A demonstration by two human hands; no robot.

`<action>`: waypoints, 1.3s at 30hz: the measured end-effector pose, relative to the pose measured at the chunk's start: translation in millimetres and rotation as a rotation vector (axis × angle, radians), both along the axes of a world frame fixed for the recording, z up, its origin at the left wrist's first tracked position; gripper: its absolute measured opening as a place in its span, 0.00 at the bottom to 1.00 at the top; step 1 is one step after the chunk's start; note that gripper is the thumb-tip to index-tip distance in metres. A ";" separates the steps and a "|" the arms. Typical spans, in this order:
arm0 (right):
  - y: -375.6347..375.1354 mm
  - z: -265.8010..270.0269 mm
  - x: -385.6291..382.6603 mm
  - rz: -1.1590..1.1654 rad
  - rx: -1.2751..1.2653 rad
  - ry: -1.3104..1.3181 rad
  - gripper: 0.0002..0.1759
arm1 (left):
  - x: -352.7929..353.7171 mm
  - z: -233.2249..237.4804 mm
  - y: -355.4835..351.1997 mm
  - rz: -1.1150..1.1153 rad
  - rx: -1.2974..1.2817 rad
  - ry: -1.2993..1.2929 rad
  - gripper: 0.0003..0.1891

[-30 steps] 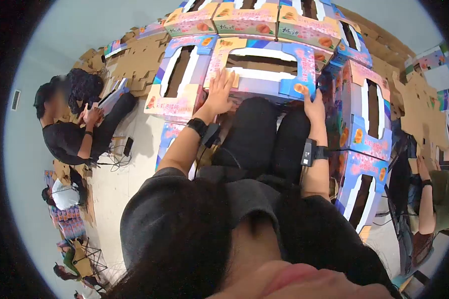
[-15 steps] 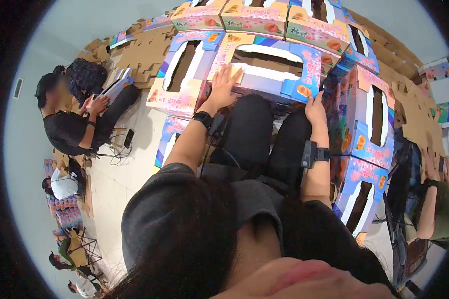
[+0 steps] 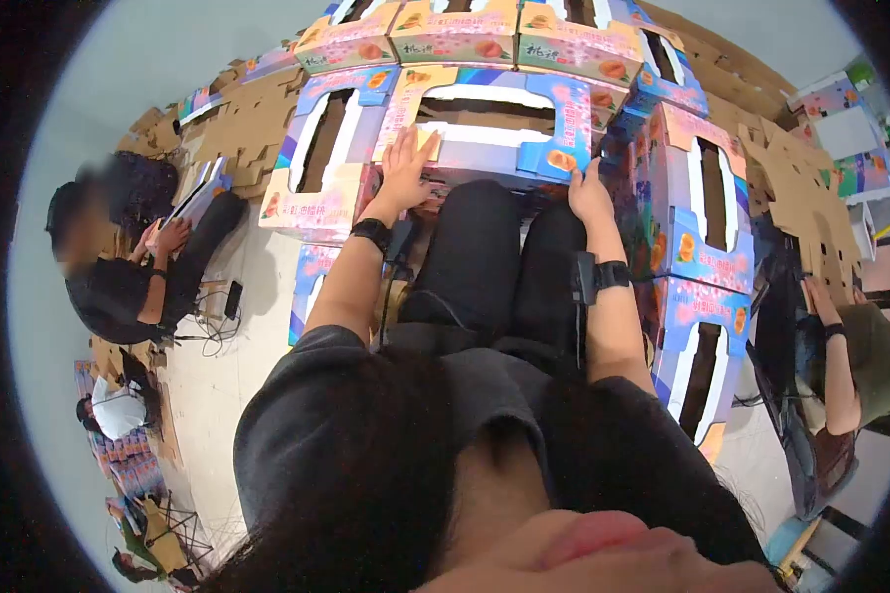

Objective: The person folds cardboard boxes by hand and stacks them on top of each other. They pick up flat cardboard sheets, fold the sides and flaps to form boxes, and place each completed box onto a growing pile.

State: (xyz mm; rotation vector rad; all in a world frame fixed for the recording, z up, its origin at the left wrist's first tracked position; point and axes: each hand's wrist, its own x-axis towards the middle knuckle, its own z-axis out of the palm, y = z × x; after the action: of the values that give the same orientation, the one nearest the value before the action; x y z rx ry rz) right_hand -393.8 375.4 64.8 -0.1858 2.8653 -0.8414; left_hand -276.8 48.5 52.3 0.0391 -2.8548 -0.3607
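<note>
Hands barely moved: L hand [image 3: 405,170] flat, R hand [image 3: 589,195] on blue-pink peach-print box [image 3: 552,148].

Pale floor [image 3: 222,385], printed cartons [image 3: 328,210] stacked in rows at top and right, brown cardboard blanks [image 3: 257,119] heaped upper left, dark cables [image 3: 206,324], small black device [image 3: 231,296], seated person [image 3: 119,292] at left, flat printed sheets [image 3: 119,450] bundled lower left.

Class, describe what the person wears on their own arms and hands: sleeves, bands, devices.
The left hand and right hand are bare, no gloves. Each wrist carries a black band: the left strap and right strap each hold a small black boxy device. Short dark grey sleeves leave the forearms uncovered.
</note>
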 end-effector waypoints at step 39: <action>24.8 18.7 88.1 0.163 0.012 0.547 0.31 | -11.2 56.7 169.5 -0.300 0.189 0.295 0.17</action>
State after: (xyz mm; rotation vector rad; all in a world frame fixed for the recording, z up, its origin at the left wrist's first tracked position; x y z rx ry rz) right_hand -305.8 400.2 83.5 -0.7436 3.2814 -0.8456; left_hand -288.1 218.0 109.0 -0.3777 -2.5254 -0.6376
